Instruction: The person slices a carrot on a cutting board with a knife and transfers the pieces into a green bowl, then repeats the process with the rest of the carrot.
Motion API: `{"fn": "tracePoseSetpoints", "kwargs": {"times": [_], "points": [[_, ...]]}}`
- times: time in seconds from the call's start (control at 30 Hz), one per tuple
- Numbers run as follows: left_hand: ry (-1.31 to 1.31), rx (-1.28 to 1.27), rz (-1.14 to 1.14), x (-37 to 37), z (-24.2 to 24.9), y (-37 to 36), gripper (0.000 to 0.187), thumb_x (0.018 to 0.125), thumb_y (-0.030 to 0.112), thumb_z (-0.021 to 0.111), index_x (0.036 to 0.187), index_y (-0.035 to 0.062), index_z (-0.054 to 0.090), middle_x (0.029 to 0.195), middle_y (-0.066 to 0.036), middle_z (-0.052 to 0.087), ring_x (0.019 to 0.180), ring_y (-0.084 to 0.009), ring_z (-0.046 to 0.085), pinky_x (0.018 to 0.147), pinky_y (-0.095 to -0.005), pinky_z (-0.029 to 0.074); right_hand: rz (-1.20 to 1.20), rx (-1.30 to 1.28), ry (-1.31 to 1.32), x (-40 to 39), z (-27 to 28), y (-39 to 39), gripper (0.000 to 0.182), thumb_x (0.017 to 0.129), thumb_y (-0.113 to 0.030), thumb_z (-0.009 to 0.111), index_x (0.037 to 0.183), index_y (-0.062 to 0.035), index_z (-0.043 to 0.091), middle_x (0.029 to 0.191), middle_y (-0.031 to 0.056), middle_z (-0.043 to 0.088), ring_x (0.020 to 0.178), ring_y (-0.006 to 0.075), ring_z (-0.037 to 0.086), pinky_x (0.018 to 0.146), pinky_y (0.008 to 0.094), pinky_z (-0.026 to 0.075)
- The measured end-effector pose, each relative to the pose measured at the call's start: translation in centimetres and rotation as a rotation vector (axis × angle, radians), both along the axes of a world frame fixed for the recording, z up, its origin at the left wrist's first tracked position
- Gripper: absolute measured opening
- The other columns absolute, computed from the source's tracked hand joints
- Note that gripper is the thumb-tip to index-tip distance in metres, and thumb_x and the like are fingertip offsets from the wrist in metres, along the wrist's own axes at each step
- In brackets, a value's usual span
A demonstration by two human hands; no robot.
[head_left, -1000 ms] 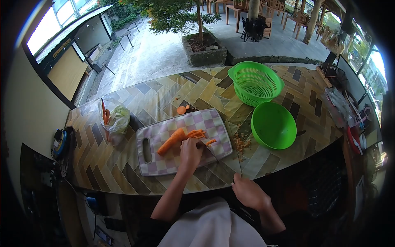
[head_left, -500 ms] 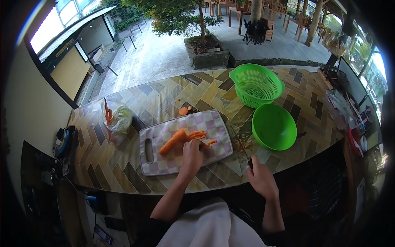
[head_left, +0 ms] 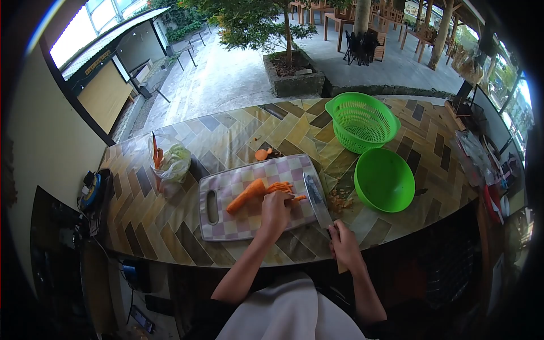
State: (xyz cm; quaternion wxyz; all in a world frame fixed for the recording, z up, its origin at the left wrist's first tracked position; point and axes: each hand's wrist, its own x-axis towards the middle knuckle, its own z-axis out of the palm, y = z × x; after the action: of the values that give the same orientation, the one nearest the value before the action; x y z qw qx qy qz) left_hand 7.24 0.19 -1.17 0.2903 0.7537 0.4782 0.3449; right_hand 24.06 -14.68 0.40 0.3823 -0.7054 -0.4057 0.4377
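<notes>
A checkered cutting board (head_left: 226, 226) lies on the table, with a peeled carrot (head_left: 247, 195) and thin carrot strips (head_left: 280, 186) on it. My left hand (head_left: 276, 213) is closed at the strips, just right of the carrot; what its fingertips pinch is hidden. My right hand (head_left: 344, 245) grips the handle of a knife (head_left: 318, 202), whose blade points up and left over the board's right edge. Carrot peelings (head_left: 340, 199) lie on the table between the board and a green bowl (head_left: 385, 180).
Behind the bowl stands a green colander (head_left: 362, 122). Carrot end pieces (head_left: 262, 154) lie behind the board. A plastic bag (head_left: 173, 164) with vegetables is at the left. Plastic packaging (head_left: 475, 156) sits at the table's right end.
My right hand has moved left and slightly down, and the knife blade now shows across the board's right side. The view has shifted slightly. My left hand stays at the strips.
</notes>
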Motion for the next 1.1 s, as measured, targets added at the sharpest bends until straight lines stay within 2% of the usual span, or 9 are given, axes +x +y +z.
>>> {"fn": "tracePoseSetpoints", "kwargs": {"times": [0.13, 0.23, 0.27, 0.37, 0.67, 0.73, 0.83, 0.93, 1.1], "points": [[0.045, -0.075, 0.010, 0.7, 0.4, 0.2, 0.021, 0.075, -0.004, 0.062, 0.090, 0.0018, 0.076, 0.083, -0.022, 0.069, 0.081, -0.0383, 0.068, 0.077, -0.0412, 0.054, 0.045, 0.006, -0.049, -0.5, -0.2, -0.1, 0.023, 0.103, -0.024, 0.050, 0.099, -0.0012, 0.052, 0.056, 0.0074, 0.054, 0.045, 0.0180, 0.056, 0.044, 0.0342, 0.042], [0.077, -0.072, 0.040, 1.0, 0.6, 0.1, 0.019, 0.072, -0.005, 0.068, 0.088, 0.0021, 0.077, 0.080, -0.019, 0.071, 0.076, -0.0296, 0.072, 0.074, -0.0340, 0.055, 0.074, -0.029, -0.037, -0.9, 0.5, -0.4, 0.023, 0.103, -0.024, 0.050, 0.101, -0.0008, 0.053, 0.055, 0.0075, 0.054, 0.044, 0.0186, 0.056, 0.044, 0.0345, 0.041], [0.066, -0.069, 0.040, 1.0, 0.5, 0.2, 0.019, 0.072, -0.005, 0.068, 0.088, 0.0021, 0.077, 0.079, -0.018, 0.071, 0.076, -0.0293, 0.072, 0.074, -0.0336, 0.055, 0.089, -0.038, -0.032, -1.1, 0.6, -0.5, 0.023, 0.103, -0.024, 0.050, 0.101, -0.0006, 0.054, 0.055, 0.0074, 0.054, 0.044, 0.0186, 0.056, 0.044, 0.0346, 0.041], [0.030, -0.063, 0.042, 0.9, 0.0, 0.4, 0.020, 0.071, -0.005, 0.069, 0.089, 0.0019, 0.077, 0.079, -0.017, 0.072, 0.075, -0.0280, 0.072, 0.073, -0.0323, 0.055, 0.098, -0.023, 0.001, -1.5, -0.1, -0.6, 0.021, 0.104, -0.022, 0.049, 0.103, -0.0013, 0.052, 0.055, 0.0015, 0.047, 0.042, 0.0113, 0.049, 0.041, 0.0293, 0.038], [-0.063, -0.099, -0.001, 1.0, 0.4, 0.7, 0.019, 0.072, -0.004, 0.071, 0.089, 0.0004, 0.077, 0.080, -0.015, 0.074, 0.074, -0.0219, 0.073, 0.071, -0.0291, 0.055, 0.012, -0.039, 0.199, -2.0, -0.1, -1.0, 0.023, 0.104, -0.025, 0.048, 0.099, -0.0029, 0.051, 0.055, 0.0013, 0.047, 0.041, 0.0115, 0.048, 0.038, 0.0284, 0.037], [-0.130, -0.136, -0.040, 1.3, 1.5, 0.8, 0.016, 0.074, -0.004, 0.071, 0.090, -0.0014, 0.076, 0.080, -0.015, 0.074, 0.073, -0.0207, 0.073, 0.070, -0.0283, 0.055, -0.006, -0.033, 0.243, -1.7, 0.1, -1.1, 0.024, 0.104, -0.026, 0.048, 0.100, -0.0031, 0.051, 0.055, 0.0014, 0.047, 0.041, 0.0115, 0.049, 0.038, 0.0279, 0.037], [-0.096, -0.139, -0.097, 2.4, 3.4, 1.2, 0.014, 0.077, -0.004, 0.071, 0.091, -0.0047, 0.075, 0.080, -0.017, 0.074, 0.073, -0.0207, 0.073, 0.069, -0.0281, 0.056, -0.056, -0.008, 0.281, -1.1, 1.0, -1.0, 0.023, 0.104, -0.025, 0.049, 0.102, -0.0026, 0.053, 0.056, 0.0019, 0.048, 0.040, 0.0114, 0.048, 0.038, 0.0283, 0.036], [-0.189, -0.137, -0.128, 4.6, 4.7, 2.0, 0.015, 0.074, -0.003, 0.067, 0.088, -0.0037, 0.075, 0.078, -0.019, 0.072, 0.072, -0.0272, 0.072, 0.069, -0.0337, 0.055, -0.090, 0.042, 0.277, 0.0, 3.2, -1.1, 0.024, 0.105, -0.025, 0.048, 0.101, -0.0027, 0.053, 0.056, 0.0021, 0.048, 0.039, 0.0112, 0.048, 0.038, 0.0276, 0.037], [-0.148, 0.005, -0.299, 9.9, 9.7, 1.9, 0.014, 0.074, -0.005, 0.067, 0.087, -0.0041, 0.074, 0.079, -0.019, 0.072, 0.074, -0.0268, 0.073, 0.070, -0.0335, 0.056, -0.205, 0.107, 0.243, 2.9, 6.8, -2.3, 0.026, 0.106, -0.025, 0.044, 0.099, -0.0015, 0.052, 0.056, 0.0022, 0.048, 0.038, 0.0107, 0.047, 0.037, 0.0267, 0.037]]}}
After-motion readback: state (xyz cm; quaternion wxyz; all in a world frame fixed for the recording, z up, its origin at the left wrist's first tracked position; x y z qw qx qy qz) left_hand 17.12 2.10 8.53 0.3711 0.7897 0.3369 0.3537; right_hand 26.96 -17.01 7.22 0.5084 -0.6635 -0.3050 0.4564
